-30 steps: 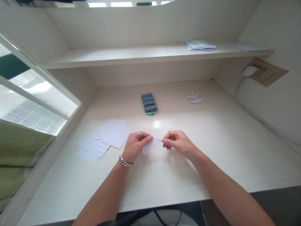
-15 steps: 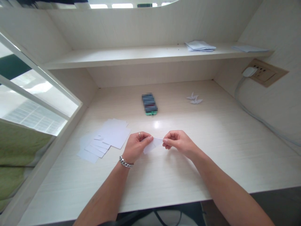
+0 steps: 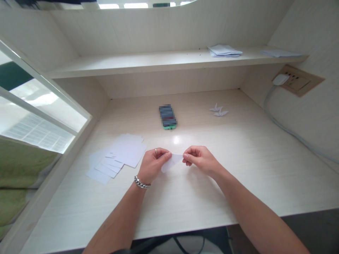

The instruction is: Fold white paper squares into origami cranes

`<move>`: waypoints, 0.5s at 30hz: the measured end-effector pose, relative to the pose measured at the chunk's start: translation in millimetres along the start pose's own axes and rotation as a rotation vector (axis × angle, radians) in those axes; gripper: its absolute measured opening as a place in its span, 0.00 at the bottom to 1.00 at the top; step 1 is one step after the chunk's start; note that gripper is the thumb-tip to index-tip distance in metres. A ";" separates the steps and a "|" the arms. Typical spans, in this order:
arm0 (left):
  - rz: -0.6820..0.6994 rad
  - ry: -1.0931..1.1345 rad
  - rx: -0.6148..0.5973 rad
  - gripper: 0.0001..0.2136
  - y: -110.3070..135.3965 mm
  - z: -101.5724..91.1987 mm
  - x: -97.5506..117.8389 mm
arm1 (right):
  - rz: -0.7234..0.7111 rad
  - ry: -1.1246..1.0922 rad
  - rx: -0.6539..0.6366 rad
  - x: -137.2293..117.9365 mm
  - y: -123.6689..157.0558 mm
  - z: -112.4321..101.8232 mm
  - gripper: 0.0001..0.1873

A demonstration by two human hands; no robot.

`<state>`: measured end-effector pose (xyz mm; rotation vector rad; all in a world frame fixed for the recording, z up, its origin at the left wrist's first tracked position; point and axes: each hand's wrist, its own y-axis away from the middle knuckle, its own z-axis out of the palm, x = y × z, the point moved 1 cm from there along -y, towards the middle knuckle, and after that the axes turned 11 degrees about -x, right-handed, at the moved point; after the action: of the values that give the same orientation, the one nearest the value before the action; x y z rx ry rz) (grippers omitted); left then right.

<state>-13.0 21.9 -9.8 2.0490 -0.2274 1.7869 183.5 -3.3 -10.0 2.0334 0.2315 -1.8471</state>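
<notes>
Between my two hands, a small folded piece of white paper [image 3: 172, 162] is held just over the desk, its shape roughly triangular. My left hand [image 3: 153, 162] pinches its left side, thumb on top; a ring and a chain bracelet are on this hand and wrist. At the paper's right corner, my right hand [image 3: 197, 159] is closed with thumb and forefinger on the tip. Loose white paper sheets [image 3: 129, 150] lie spread to the left of my left hand. Small folded paper cranes [image 3: 219, 110] stand farther back on the right.
A phone [image 3: 167, 117], its screen blurred out, lies at the back middle of the desk [image 3: 185, 208]. Above, a shelf [image 3: 132, 65] carries a stack of papers [image 3: 225, 50]. A white cable [image 3: 286, 130] runs from the wall socket [image 3: 300, 83] along the right side.
Both hands keep their grip on the folded paper and have hardly moved. The whole view has shifted very slightly.
</notes>
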 end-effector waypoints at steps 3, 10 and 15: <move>0.000 -0.030 -0.077 0.10 0.0 0.7 -0.2 | 0.015 0.100 0.047 0.1 0.9 0.6 0.08; 0.033 -0.195 -0.125 0.09 1.6 3.3 -4.7 | 0.027 0.113 -0.037 0.7 2.6 1.3 0.06; 0.070 -0.281 -0.128 0.07 2.6 9.1 -5.7 | 0.000 0.250 -0.044 4.1 -0.6 6.1 0.07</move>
<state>-6.6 15.0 -15.7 2.2162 -0.4871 1.4754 178.2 -5.6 -14.6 2.2310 0.3361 -1.5696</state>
